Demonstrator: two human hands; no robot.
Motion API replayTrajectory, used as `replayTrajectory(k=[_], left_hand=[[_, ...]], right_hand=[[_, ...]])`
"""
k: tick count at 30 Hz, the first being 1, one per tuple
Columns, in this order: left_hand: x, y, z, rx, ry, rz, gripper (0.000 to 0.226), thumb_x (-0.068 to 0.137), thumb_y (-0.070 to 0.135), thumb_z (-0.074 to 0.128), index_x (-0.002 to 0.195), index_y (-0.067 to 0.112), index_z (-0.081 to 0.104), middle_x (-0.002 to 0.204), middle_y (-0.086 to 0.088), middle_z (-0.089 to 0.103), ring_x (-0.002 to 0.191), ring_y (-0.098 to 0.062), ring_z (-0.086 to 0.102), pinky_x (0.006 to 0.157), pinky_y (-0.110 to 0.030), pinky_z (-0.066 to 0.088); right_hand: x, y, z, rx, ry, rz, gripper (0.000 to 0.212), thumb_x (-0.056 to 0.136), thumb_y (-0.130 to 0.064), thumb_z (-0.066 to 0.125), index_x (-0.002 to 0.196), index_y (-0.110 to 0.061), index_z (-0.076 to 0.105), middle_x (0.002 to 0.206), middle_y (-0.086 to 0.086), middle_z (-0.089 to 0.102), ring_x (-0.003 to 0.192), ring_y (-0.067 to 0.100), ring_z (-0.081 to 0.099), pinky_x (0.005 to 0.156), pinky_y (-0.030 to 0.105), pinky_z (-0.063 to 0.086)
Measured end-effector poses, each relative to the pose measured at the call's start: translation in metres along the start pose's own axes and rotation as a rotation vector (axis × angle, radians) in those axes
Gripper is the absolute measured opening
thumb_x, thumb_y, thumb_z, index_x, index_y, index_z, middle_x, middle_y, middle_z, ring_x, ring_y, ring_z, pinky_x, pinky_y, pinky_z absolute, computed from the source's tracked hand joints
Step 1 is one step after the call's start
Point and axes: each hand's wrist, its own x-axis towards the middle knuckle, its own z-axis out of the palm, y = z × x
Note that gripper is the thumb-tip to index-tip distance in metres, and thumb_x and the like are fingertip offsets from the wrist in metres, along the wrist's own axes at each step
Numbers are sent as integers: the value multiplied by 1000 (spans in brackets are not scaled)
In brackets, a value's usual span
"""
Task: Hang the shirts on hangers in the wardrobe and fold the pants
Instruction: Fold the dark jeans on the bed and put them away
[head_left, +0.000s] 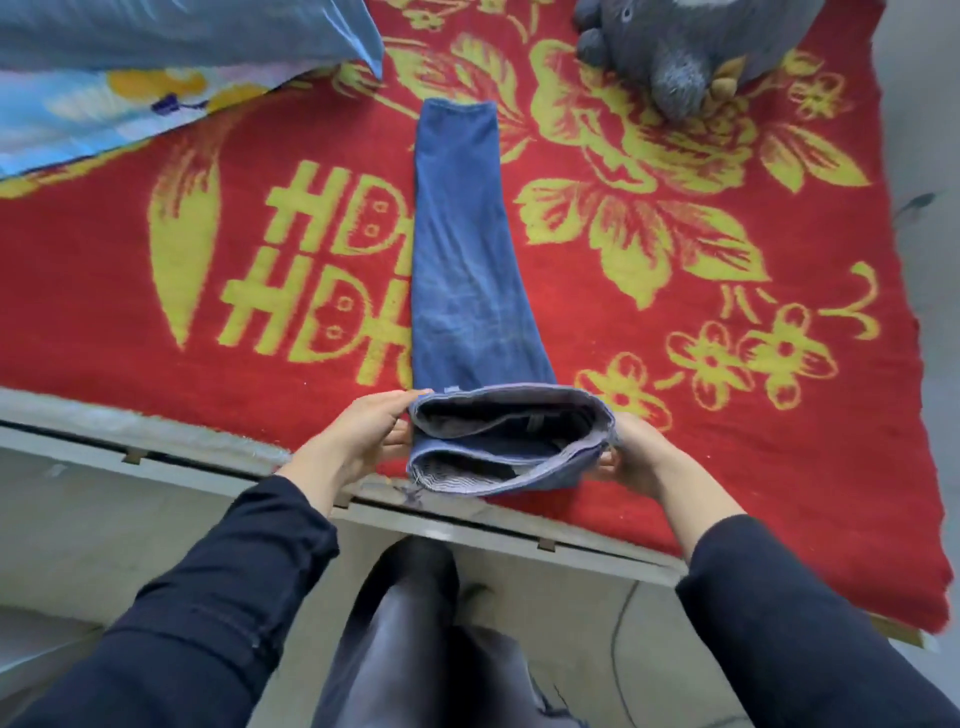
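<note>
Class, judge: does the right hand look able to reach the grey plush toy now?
Probably not: the right hand grips the jeans, and the plush toy lies far across the red blanket.

Worn on the head, facing forward and steeply down over the near edge of a bed (208, 467). Wide-angle, with straight lines bowing toward the borders. Close above the left hand (358, 431) and right hand (639, 457), both just below the middle on the near end of the jeans (462, 260). Takes in the red blanket (104, 312) from near edge to far. Reaches a pillow (130, 78) at far left and a grey plush toy (691, 41) at far right. Catches the person's legs (405, 623) at the bottom. Single view only.
</note>
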Motion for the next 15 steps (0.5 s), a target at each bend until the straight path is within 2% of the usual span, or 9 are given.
replayTrajectory(k=[2,6,11,15], left_hand=[[20,28,-1,-124,31,46,21,94,27,56,108,14,65,82,-8,59,66,-17,51,54,-21,48],[67,85,-8,-293,92,73,22,98,32,51,91,16,64,78,-5,70,60,-15,70,53,-25,57],[143,149,-31,-258,87,78,26,93,40,50,95,18,63,78,-5,73,74,-20,73,68,-30,56],[199,179,-45,-241,71,17,39,90,42,48,97,7,63,79,-11,75,73,-26,73,72,-34,54]], right_hand=[[15,-37,9,26,54,13,24,95,-35,48,86,-16,60,75,9,59,59,20,56,46,21,49],[59,-107,27,102,107,-8,41,94,-49,44,89,-11,58,71,15,64,54,22,65,45,22,48],[137,-180,50,130,125,-10,44,95,-49,41,88,-7,55,51,12,66,44,21,65,39,21,47],[196,-201,63,105,167,3,46,91,-50,44,83,-7,58,49,11,65,41,21,63,40,21,46]])
